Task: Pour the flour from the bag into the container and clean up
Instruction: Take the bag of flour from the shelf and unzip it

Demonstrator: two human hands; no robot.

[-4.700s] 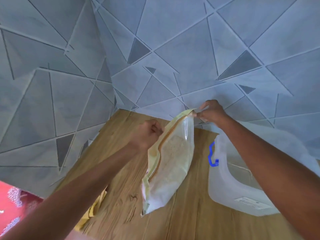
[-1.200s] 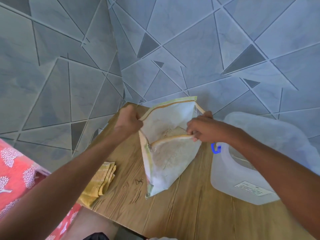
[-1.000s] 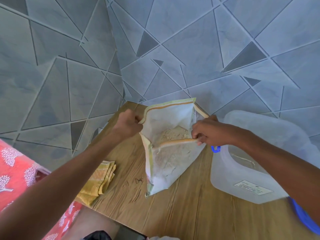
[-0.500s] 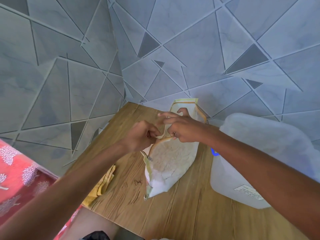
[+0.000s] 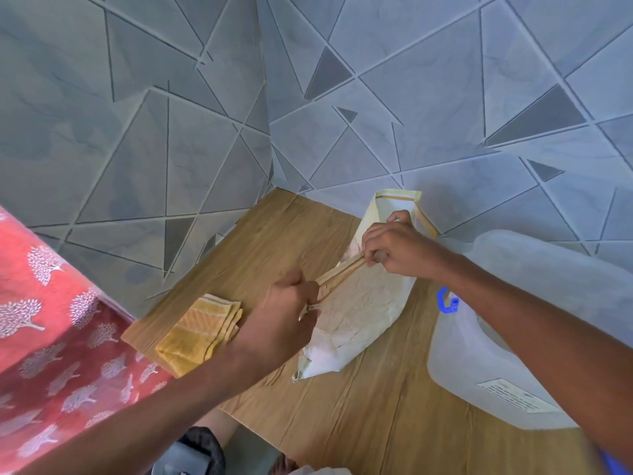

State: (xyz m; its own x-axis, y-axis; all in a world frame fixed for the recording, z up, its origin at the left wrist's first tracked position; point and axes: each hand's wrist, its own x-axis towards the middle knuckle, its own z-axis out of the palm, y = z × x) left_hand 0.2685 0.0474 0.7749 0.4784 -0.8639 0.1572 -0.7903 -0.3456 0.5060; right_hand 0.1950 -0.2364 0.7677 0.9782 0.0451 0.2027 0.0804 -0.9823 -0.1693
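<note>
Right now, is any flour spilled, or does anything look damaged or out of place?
Nothing stands out. No flour shows on the table. The bag leans, but the left hand and right hand pinch its top edge. The container stands beside it, and the folded cloth lies flat near the table's corner.

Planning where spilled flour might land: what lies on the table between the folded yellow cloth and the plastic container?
In the head view, the flour bag stands between the yellow cloth and the container, with the left hand gripping its edge.
</note>
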